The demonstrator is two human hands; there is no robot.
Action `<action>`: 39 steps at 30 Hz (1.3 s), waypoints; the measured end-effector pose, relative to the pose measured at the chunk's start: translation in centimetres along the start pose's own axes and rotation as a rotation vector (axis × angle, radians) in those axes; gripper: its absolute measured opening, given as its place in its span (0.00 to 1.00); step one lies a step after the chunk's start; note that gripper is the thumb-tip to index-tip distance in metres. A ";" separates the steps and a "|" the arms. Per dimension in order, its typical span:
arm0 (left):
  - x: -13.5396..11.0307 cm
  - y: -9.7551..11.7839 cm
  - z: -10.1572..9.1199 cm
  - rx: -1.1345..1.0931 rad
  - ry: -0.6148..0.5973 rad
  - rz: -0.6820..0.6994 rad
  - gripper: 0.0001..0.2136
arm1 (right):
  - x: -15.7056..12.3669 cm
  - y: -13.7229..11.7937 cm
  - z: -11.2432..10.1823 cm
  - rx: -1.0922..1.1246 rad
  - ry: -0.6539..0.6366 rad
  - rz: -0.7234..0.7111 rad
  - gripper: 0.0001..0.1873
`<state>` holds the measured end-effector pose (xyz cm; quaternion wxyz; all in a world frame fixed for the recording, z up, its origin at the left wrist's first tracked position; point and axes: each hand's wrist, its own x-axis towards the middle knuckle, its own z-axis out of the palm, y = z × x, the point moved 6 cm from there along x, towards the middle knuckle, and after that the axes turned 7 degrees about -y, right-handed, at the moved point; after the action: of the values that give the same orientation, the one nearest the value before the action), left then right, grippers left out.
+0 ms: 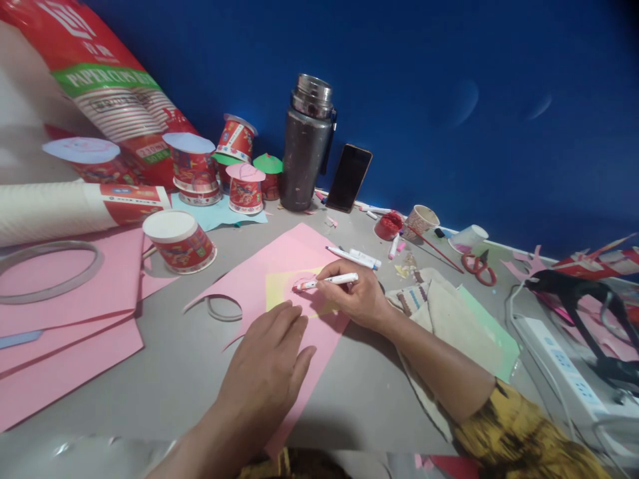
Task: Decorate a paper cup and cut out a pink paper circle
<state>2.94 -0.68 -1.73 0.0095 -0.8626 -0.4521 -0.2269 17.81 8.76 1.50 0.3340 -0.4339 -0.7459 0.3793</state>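
Note:
My right hand (355,293) is closed around a white marker (335,280), whose red tip end points down at a small yellow sheet (275,287). A pinkish drawn shape shows on that sheet around the tip; its exact form is partly covered. Beneath the yellow sheet lies a larger pink paper (294,247) with a curved cut in its left side. My left hand (272,356) rests flat on the papers, fingers stretched out and holding nothing. Just beyond my right hand, a white marker (364,257) and a pen lie side by side.
Several decorated red paper cups (245,193) stand at the back left, near a steel flask (305,146) and a leaning phone (350,176). Folded pink papers (70,339) lie left. On the right are a cloth (439,332), red-handled scissors (479,267) and a power strip (562,362).

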 end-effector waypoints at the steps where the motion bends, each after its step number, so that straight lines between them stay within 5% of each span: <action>1: 0.0 0.0 0.0 -0.001 -0.001 0.000 0.14 | 0.0 0.1 0.0 -0.006 0.003 0.002 0.09; 19: -0.1 -0.1 0.1 0.005 -0.009 -0.010 0.14 | 0.0 0.1 0.2 0.021 -0.013 0.033 0.10; 27: 0.0 -0.1 0.0 0.020 -0.001 0.010 0.14 | 0.0 0.1 -1.2 0.053 0.090 0.004 0.06; 39: -0.1 -0.1 0.2 -0.014 -0.023 0.010 0.14 | -0.2 0.0 -0.3 0.010 -0.020 0.034 0.06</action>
<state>2.89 -0.64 -1.95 -0.0007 -0.8675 -0.4463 -0.2199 18.10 8.69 1.65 0.3221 -0.4409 -0.7398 0.3930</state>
